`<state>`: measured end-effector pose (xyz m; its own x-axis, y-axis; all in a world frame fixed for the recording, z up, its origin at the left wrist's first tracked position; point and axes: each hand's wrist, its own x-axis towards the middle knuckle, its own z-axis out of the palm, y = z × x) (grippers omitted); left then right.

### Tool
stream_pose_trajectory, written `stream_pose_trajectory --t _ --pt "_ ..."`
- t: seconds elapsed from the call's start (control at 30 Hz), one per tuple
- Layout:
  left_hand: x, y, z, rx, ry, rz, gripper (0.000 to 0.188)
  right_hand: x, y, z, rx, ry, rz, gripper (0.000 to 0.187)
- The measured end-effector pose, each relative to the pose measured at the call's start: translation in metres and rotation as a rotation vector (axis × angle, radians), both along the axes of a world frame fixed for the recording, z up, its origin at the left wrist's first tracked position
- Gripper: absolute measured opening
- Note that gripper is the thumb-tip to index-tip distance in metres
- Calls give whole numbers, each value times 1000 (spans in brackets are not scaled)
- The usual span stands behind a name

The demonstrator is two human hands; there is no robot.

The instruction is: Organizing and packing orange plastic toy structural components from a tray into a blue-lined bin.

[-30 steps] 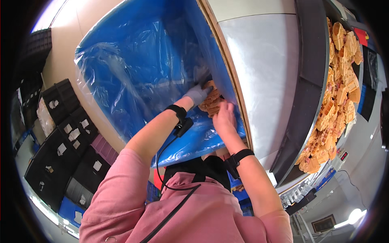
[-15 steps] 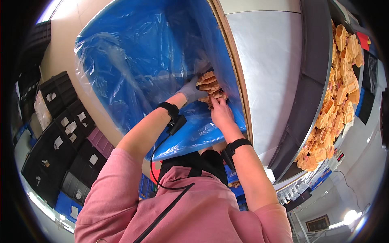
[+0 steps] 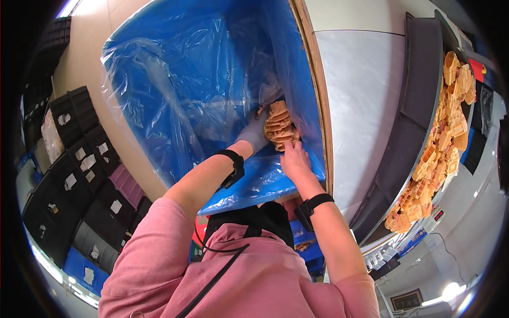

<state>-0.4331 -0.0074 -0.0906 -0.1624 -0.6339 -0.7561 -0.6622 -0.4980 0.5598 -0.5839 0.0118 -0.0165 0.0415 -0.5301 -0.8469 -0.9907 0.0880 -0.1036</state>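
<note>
A stack of tan, ribbed moulded plastic parts (image 3: 279, 124) lies in the blue-lined bin, near its right wall. My left hand (image 3: 255, 133), in a grey glove, is closed along the left side of the stack; its fingertips are partly hidden. At the near end of the stack, my bare right hand (image 3: 296, 158) grips the lowest part with bent fingers. Beneath and around both hands spreads a clear plastic liner (image 3: 175, 100) over the blue inside.
A wooden edge (image 3: 319, 90) borders the bin on the right, beside a pale tabletop (image 3: 360, 95). Farther right, a dark tray (image 3: 411, 100) holds a heap of similar tan parts (image 3: 437, 143). Black crates (image 3: 77, 169) are stacked at left. A black cable (image 3: 222, 270) crosses my front.
Both hands and the stack appear slightly lower and to the right. The parts now sit in a neater, more upright row. The whole view has shifted a little.
</note>
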Motion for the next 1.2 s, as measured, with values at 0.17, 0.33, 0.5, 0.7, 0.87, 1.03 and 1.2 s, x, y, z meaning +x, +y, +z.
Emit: stream_pose_trajectory --t 0.17,0.33,0.5,0.7,0.87,1.03,1.2 --pt "-3 -5 4 10 -12 20 103 7 -7 -2 150 38 41 43" --pt "-4 -17 11 166 -38 -2 103 13 -16 -10 247 104 49 38" --pt "-2 -18 6 141 16 29 109 20 -22 -15 403 126 206 48" --pt "-1 -19 -1 127 73 38 115 26 -43 -22 493 163 269 51" --pt "-5 -16 -1 112 65 143 121 28 -43 -20 495 182 277 52" --pt "-16 -16 11 202 -20 285 122 26 -41 -17 470 162 214 52" --pt "-14 -14 5 319 45 271 117 29 -35 -13 506 157 263 52"
